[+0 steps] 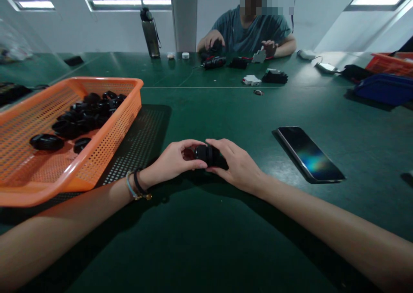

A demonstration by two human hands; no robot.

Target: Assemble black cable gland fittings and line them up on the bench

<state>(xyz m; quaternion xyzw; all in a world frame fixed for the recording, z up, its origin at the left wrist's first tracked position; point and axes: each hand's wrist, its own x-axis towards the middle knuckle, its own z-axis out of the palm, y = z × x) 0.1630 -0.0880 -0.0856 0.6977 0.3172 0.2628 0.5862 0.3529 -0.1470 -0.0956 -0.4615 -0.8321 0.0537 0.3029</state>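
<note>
A black round plastic fitting [209,154] is held between my two hands, just above the green table [206,241]. My left hand [179,157] grips its left end with thumb and fingers. On the right end, the thumb and fingers of my right hand [235,161] are closed around it. Fingers hide parts of the fitting, so I cannot tell whether it is one piece or two. To the left stands an orange perforated basket [80,174] with several similar black fittings [87,114] heaped mostly toward its far end.
A smartphone [311,155] lies right of my hands. Across the table a person [254,30] handles parts near a power drill [214,63], a black block [275,76] and a white piece [251,80]. A bottle [150,35] stands far back; a blue bin [385,88] sits far right.
</note>
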